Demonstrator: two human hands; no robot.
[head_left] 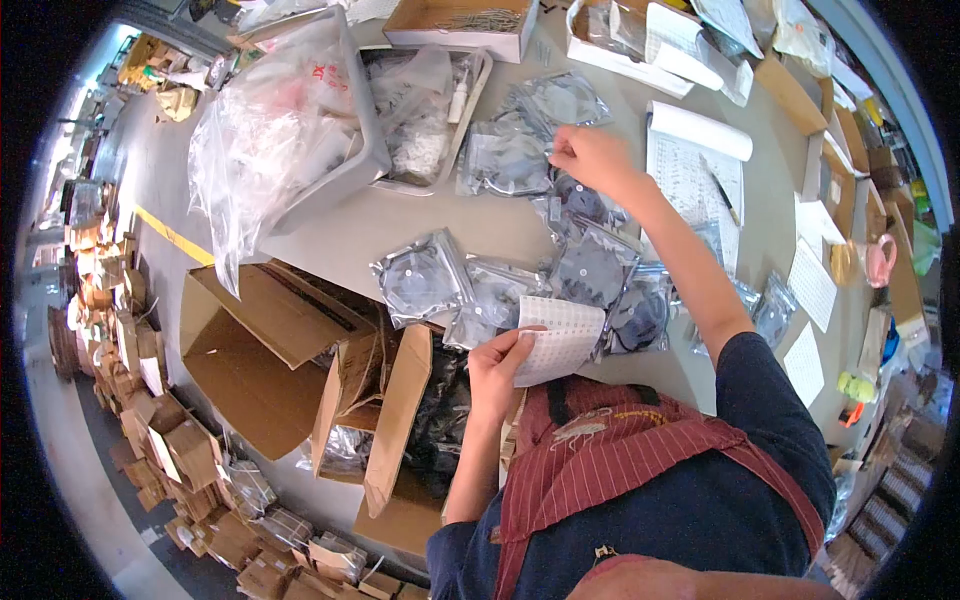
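My left hand (497, 368) pinches a white sheet of small round stickers (562, 338) between thumb and fingers, low over the table's near edge. My right hand (592, 160) reaches out over the far bags with its fingertips pressed together; anything between them is too small to make out. Just beneath it lie clear bags with dark grey coiled parts (505, 155). Nearer to me are more such bags, among them a bag (422, 278) at the left and a bag (590, 265) behind the sheet. Several carry a small white dot.
A grey bin (372, 120) with clear plastic bags stands at the far left, beside a tray (470, 110) of small white pieces. Paper sheets and a pen (724, 195) lie at the right. Open cardboard boxes (255, 375) stand at the near left, below the table edge.
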